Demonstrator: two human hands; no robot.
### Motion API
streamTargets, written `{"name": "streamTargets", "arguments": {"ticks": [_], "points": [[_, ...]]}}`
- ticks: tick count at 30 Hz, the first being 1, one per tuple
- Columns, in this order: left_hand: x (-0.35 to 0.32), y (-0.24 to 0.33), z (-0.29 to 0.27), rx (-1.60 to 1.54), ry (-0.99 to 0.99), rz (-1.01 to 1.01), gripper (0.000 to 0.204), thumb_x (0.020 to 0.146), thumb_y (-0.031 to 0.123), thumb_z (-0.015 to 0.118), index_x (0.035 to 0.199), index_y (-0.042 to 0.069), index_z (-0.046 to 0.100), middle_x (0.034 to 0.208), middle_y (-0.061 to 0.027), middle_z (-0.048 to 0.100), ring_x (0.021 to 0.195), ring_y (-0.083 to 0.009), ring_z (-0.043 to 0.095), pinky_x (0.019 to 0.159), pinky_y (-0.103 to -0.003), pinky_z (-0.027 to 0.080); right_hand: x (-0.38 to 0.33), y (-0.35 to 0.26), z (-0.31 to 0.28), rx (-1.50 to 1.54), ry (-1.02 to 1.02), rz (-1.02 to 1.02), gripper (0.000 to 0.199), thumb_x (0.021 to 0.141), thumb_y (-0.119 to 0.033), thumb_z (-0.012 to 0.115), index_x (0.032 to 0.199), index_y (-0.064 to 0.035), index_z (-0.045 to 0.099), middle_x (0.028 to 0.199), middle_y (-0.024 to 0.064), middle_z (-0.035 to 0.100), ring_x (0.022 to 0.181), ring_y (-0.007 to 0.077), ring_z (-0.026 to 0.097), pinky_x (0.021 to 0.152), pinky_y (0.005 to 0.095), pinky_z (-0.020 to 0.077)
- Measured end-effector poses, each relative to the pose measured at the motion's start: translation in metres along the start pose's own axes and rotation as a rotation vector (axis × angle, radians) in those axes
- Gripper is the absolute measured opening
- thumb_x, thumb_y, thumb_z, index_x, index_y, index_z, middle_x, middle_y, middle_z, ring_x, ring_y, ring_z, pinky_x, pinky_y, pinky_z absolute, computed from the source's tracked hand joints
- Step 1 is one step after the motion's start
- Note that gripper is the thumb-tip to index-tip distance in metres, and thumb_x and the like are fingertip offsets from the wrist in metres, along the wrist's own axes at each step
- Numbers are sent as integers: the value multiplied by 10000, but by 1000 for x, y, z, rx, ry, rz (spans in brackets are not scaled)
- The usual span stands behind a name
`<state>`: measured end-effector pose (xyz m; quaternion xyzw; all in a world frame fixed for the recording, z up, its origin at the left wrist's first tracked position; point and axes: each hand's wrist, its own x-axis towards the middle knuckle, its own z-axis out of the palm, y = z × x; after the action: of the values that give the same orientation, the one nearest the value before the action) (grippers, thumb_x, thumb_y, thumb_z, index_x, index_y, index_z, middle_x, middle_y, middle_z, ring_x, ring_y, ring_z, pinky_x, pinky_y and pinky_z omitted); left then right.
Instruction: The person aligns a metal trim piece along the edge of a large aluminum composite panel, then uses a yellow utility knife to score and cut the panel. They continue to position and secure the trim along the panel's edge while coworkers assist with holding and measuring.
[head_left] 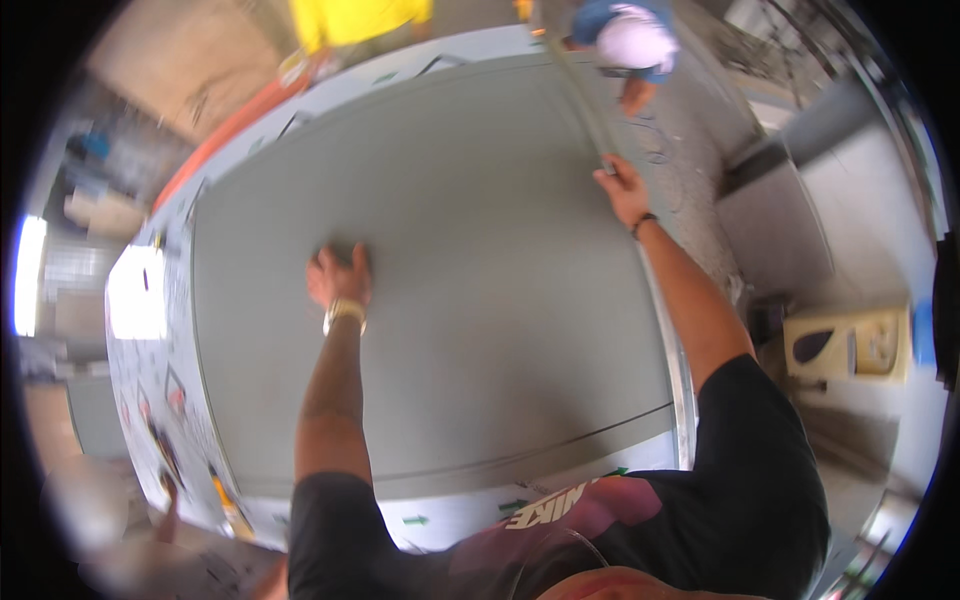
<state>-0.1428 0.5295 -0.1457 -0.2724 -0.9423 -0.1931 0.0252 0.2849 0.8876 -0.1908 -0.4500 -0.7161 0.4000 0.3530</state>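
Note:
A large grey sheet [450, 240] lies in front of me on a white film-covered surface [440, 525] with green arrows. My left hand [338, 278] rests on the sheet left of its middle, thumb apart from the fingers; a dark patch by the fingertips looks like shadow. At the sheet's right edge, my right hand [625, 190] is closed on a long, thin metal bar [585, 105]. The bar runs away from me along the far right side, toward another person. Below that hand, a pale metal edge [683, 420] follows the sheet's side.
A person in a pale cap [637, 42] bends at the far right corner. Someone in a yellow top [360, 20] stands at the far side. A blurred person's hand [168, 490] is near a yellow tool [230, 508] at the near left. A beige box [848, 345] stands to the right.

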Motion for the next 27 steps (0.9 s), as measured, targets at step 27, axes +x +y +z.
{"name": "streamTargets", "arguments": {"ticks": [27], "points": [[-7, 5, -10, 45, -6, -20, 728, 977, 567, 600, 1479, 54, 477, 1553, -266, 393, 1522, -399, 285, 1238, -524, 237, -1, -11, -2, 90, 1, -69, 427, 965, -234, 735, 1319, -15, 643, 1464, 135, 584, 1365, 264, 544, 1145, 359, 413]]}}
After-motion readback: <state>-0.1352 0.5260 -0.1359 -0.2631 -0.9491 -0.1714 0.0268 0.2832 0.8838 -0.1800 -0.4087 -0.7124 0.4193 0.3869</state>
